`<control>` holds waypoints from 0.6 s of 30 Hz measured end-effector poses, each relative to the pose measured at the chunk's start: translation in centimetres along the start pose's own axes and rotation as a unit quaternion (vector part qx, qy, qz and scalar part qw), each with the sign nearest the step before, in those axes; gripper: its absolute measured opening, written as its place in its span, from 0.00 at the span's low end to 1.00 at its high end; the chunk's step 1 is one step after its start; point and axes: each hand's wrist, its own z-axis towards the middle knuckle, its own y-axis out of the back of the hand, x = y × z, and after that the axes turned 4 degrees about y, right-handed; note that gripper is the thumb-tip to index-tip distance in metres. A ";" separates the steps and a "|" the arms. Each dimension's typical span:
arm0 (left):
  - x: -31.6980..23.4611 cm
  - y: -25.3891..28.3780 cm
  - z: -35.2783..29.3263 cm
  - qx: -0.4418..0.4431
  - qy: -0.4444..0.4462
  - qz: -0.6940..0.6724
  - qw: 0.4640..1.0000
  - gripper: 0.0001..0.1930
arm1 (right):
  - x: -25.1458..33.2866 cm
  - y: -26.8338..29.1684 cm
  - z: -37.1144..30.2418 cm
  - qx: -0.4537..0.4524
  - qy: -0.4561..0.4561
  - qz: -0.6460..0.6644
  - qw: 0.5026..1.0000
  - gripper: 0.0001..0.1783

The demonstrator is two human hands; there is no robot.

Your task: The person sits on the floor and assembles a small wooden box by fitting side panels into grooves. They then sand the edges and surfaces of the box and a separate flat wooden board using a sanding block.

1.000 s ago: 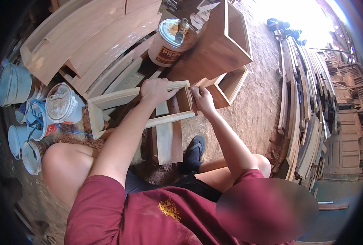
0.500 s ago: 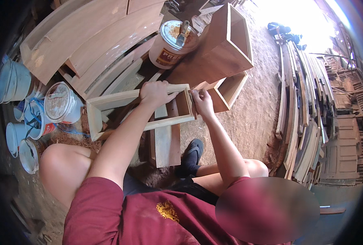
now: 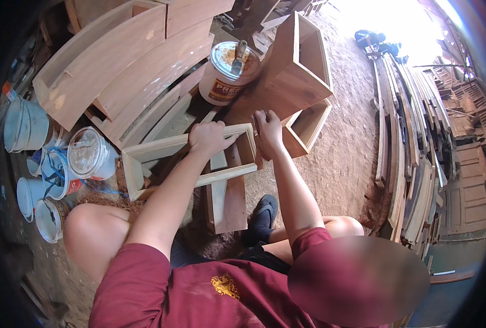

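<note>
White lidded bucket (image 3: 92, 156) at nine o'clock from rectangular wooden frame (image 3: 221, 175) before you; left hand (image 3: 206, 138) clasping frame's far rail, one o'clock; right hand (image 3: 269, 133) at two, fingers curled, can't tell holding what.

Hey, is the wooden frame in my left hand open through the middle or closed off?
Open: inside the wooden frame that your left hand grips, the board below shows through.
</note>
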 end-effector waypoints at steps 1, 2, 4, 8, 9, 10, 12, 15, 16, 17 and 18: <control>-0.4 0.0 0.0 -0.006 -0.011 -0.002 1.000 0.32 | -0.3 0.3 -0.1 0.040 0.004 0.025 0.999 0.24; -0.8 -0.2 0.0 -0.014 -0.022 -0.004 1.000 0.32 | -1.0 0.5 0.1 0.081 0.009 0.050 0.995 0.24; 1.1 -0.2 -0.6 -0.019 0.000 0.007 1.000 0.32 | 3.3 0.2 -1.6 0.150 0.024 -0.073 0.986 0.24; -0.5 -0.2 -0.3 -0.033 -0.020 0.002 0.999 0.31 | 1.8 2.0 -1.3 0.093 -0.072 0.049 0.992 0.25; 0.0 -0.4 -0.4 -0.038 -0.019 0.003 0.999 0.31 | 1.6 1.5 -1.4 0.091 -0.026 -0.001 0.995 0.24; 0.5 -0.4 -0.3 -0.037 -0.009 0.007 0.999 0.31 | 1.4 0.9 -1.4 0.088 0.019 -0.050 0.995 0.24; 0.3 -0.3 -0.1 -0.032 -0.003 0.006 0.999 0.31 | 0.8 1.0 -1.6 0.020 0.079 -0.190 0.978 0.24; -0.2 -0.4 -0.2 -0.029 -0.012 0.000 1.000 0.31 | -0.7 1.3 -1.7 0.024 0.008 -0.035 0.999 0.25; -0.6 -0.5 -0.1 -0.030 -0.020 -0.005 0.999 0.31 | -2.0 1.7 -1.6 0.011 0.034 -0.042 0.998 0.25; -0.3 -0.7 -0.1 -0.035 -0.020 -0.009 0.999 0.32 | -1.6 1.4 -2.0 0.014 0.008 -0.025 1.000 0.25; 0.2 -0.7 -0.3 -0.033 -0.015 -0.009 0.999 0.32 | -0.8 1.1 -2.9 0.020 -0.018 -0.006 1.000 0.25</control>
